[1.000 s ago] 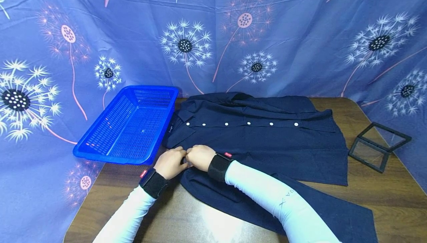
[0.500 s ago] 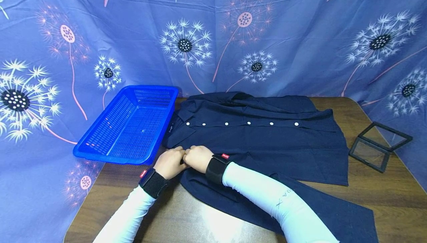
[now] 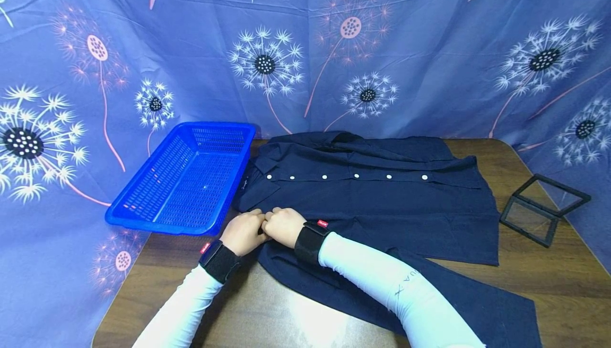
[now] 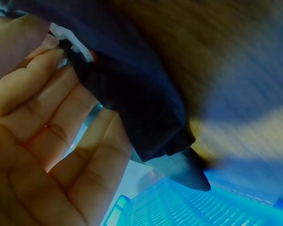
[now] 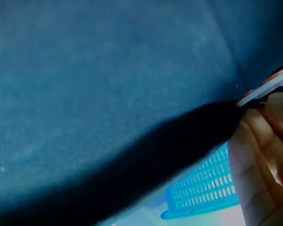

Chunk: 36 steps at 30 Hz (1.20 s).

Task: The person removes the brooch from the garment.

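Note:
A dark navy button-up shirt [image 3: 363,199] with white buttons lies spread on the table, its collar toward the basket. Both hands meet at the near shoulder of the shirt. My left hand [image 3: 242,232] and my right hand [image 3: 285,227] pinch there with bent fingers, knuckles nearly touching. Between the fingertips is a thin, flat, pale badge-like piece [image 4: 74,41] with an orange-red edge, against the shirt cloth. In the right wrist view this pale piece [image 5: 268,88] sits at the thumb and fingertips. Its face is hidden; a small dark part shows behind it.
A blue plastic basket [image 3: 210,226] stands left of the collar. At the right edge of the wooden table [image 3: 148,295] lies an open black-framed clear case [image 3: 539,210]. The near sleeve [image 3: 477,295] stretches toward the front right. A patterned curtain [image 3: 305,45] hangs behind.
My right hand and wrist have shifted slightly left, closer to the left hand, since a second ago. The left hand, shirt and basket look unchanged.

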{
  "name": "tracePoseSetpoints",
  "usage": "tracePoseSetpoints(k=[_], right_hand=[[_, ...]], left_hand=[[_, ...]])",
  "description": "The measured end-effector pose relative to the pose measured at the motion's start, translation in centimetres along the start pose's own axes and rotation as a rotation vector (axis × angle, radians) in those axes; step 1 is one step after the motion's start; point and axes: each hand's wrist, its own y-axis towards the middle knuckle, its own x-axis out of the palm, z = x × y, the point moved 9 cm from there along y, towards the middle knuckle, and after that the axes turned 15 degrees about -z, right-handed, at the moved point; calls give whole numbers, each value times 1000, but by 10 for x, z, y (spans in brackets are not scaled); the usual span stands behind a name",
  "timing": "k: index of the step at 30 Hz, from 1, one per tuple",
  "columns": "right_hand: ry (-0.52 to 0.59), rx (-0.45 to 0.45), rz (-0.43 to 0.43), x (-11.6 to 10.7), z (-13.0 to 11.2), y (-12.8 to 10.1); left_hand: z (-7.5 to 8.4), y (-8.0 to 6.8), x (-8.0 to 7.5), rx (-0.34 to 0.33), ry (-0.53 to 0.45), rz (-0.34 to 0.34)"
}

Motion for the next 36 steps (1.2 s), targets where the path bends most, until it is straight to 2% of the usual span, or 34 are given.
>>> tracePoseSetpoints(k=[8,20,27,36], right_hand=[[16,3,6,1,2,1],[113,-3,-64,3,8,5],[116,6,-95,6,9,7],[119,11,-84,3,7,3]], left_hand=[[0,1,-1,2,1,-5],[-2,3,-3,-3,-11,-1],[-2,3,-3,-5,-19,-4],[-1,2,-1,0,-22,0]])
